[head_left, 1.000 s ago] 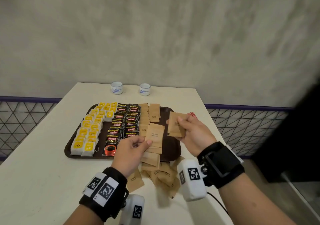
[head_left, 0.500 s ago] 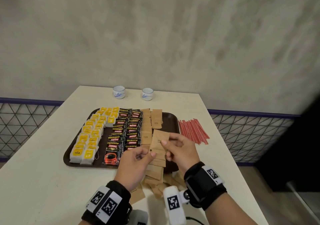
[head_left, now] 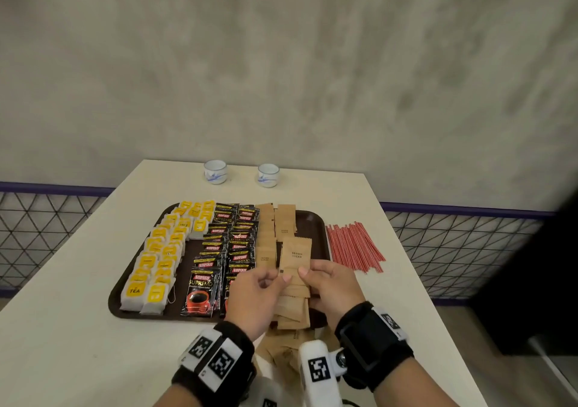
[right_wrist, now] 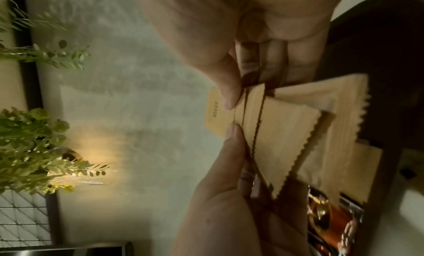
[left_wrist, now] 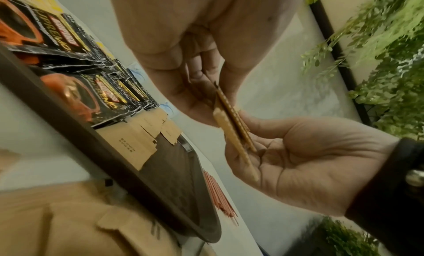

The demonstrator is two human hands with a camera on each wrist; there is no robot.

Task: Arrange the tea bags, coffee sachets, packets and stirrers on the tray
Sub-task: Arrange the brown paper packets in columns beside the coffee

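A dark brown tray [head_left: 316,222] holds rows of yellow tea bags [head_left: 156,256], black coffee sachets [head_left: 225,250] and brown sugar packets [head_left: 266,234]. Both hands hold a small stack of brown sugar packets [head_left: 295,256] above the tray's near right part. My left hand [head_left: 259,294] pinches the stack's lower left edge, and my right hand [head_left: 331,287] pinches its lower right. The stack [left_wrist: 234,129] shows edge-on in the left wrist view, and fanned out [right_wrist: 286,132] in the right wrist view. Red stirrers [head_left: 355,244] lie on the table right of the tray.
More brown packets [head_left: 287,344] lie loose on the white table [head_left: 62,328] at the tray's near edge. Two small white cups [head_left: 215,172] [head_left: 268,175] stand at the far edge. A wire fence and a grey wall lie behind; dark shape at right.
My right hand brought its packet left and down onto the stack in my left hand. Both hands now hold the stack together, closer to me over the tray.
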